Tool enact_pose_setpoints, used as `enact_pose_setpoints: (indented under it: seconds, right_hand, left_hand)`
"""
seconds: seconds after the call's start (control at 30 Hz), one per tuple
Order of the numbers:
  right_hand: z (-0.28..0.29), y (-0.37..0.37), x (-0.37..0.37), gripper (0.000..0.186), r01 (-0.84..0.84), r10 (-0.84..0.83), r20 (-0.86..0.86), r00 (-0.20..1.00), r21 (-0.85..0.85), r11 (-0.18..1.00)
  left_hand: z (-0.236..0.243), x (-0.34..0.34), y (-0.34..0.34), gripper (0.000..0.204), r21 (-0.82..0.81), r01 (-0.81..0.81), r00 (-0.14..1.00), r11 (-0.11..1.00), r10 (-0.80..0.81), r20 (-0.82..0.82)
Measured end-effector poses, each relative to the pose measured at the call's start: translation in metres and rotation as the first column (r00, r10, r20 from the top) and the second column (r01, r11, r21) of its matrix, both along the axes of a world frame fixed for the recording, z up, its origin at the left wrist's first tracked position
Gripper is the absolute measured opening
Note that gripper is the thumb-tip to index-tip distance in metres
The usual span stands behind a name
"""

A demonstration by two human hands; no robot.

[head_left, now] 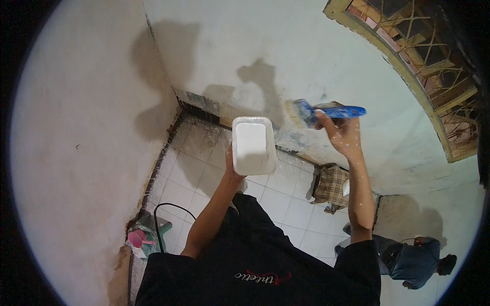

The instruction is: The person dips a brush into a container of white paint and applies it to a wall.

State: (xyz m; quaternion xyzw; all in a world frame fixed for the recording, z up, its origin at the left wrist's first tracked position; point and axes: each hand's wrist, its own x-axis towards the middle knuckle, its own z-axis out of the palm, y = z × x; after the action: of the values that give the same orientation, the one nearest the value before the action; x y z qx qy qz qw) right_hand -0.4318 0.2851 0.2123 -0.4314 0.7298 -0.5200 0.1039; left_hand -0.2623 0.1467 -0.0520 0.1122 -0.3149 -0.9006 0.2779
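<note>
My left hand (233, 162) holds a white rectangular plastic tub (256, 169) from its left side, fingers mostly hidden beneath it. White paint (252, 133) lies inside, partly in shadow. To the right and a little higher, my right hand (341, 131) grips a wide paintbrush (348, 111) by its blue handle. Its pale bristles point left and look slightly blurred, apart from the tub. White specks dot my right hand and forearm. Beyond the brush stands a whitish wall (301, 61) with dark patches low down; whether the bristles touch it I cannot tell.
A yellow-framed window (408, 66) with lattice is at the upper right. Below on the tiled floor (286, 204) sits a bundle of plaid cloth (331, 187). Another person (416, 260) is at the lower right. A pink dipper (137, 238) and a black cable (173, 205) are at lower left.
</note>
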Motion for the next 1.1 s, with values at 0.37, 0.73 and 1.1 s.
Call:
enact_pose_setpoints:
  seconds: [0.37,0.73,1.1]
  right_hand:
    - [-0.059,-0.067,0.022,0.017,-0.286,0.373,-0.229,0.899,0.336,0.897]
    - [-0.011,-0.047,0.041,0.015,-0.178,0.265,-0.204,0.942,0.366,0.913]
    - [-0.061,-0.027,0.023,0.016,-0.191,0.287,-0.264,0.921,0.336,0.922]
  left_hand:
    - [0.047,-0.007,0.022,0.046,0.253,0.167,0.904,0.953,-0.046,-0.425]
    - [0.062,0.002,0.031,0.051,0.058,0.105,0.970,0.993,-0.090,-0.225]
    - [0.059,-0.008,0.042,0.052,0.429,0.446,0.835,0.786,-0.192,-0.515]
